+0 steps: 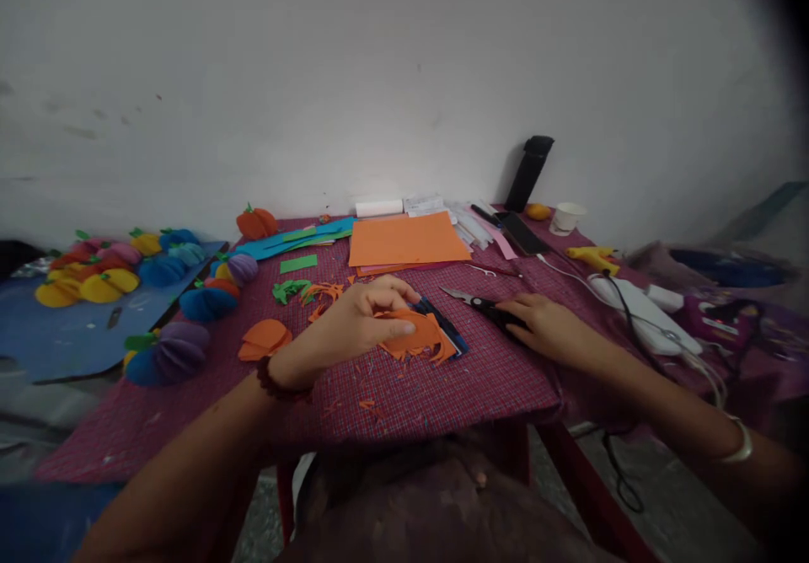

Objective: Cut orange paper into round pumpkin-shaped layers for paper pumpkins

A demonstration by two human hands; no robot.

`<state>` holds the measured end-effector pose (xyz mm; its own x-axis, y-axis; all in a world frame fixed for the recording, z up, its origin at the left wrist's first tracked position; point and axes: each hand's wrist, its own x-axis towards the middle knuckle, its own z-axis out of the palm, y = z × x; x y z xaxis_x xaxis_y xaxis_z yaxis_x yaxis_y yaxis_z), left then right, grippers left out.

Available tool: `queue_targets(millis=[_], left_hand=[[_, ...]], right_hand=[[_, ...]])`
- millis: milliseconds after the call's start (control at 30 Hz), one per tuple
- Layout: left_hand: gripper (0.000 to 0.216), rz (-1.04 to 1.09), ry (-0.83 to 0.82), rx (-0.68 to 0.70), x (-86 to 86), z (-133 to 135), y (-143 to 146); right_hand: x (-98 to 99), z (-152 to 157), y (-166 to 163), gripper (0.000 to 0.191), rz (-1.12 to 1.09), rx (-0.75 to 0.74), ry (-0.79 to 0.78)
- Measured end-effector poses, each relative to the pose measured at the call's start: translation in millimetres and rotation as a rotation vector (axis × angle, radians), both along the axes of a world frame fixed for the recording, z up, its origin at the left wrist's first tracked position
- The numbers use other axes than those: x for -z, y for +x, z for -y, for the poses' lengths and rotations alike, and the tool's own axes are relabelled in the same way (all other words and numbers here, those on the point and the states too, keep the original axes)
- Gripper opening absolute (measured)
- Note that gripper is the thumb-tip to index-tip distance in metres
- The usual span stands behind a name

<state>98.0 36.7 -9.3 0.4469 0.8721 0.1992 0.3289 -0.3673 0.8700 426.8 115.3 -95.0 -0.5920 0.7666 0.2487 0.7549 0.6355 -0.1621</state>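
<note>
My left hand [372,314] hovers at the middle of the table with fingers loosely curled and the thumb apart from them. Under and beside its thumb lie orange paper pieces [420,340] with frayed, cut edges; whether the thumb touches them is hard to tell. A dark blue flat object [452,333] shows partly behind these pieces. To the right, my right hand [540,323] rests over the black handles of a pair of scissors [484,303], fingers around them. The scissor blades point left and away from me. Rounded orange paper cutouts [264,339] lie left of my left wrist.
Orange sheets [408,240] lie at the back, beside blue strips [297,241] and green scraps [291,291]. Colourful paper pumpkins [180,352] fill the left side. At right are a phone [523,233], paper cup [567,218], yellow glue gun [594,258] and white power strip [650,319] with cables.
</note>
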Motion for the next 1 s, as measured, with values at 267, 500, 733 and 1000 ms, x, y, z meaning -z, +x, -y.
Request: queue_targets(millis=[267, 500, 733, 1000], left_hand=[[0.007, -0.195, 0.004, 0.041, -25.6, -14, 5], [0.010, -0.239, -0.216, -0.023, -21.0, -30, -16], [0.040, 0.544, -0.236, -0.109, 6.6, -33, -11], [0.020, 0.834, -0.039, -0.435, 44.1, -39, 35]], right_hand=[[-84.0, 35, -111, 0.018, -0.510, -0.409, -0.575], [-62.4, 16, -156, 0.020, -0.628, -0.391, -0.665], [-46.0, 1, -165, 0.022, -1.172, -0.267, -0.890], [-22.1, -1, -178, 0.025, -1.411, -0.198, -0.798]])
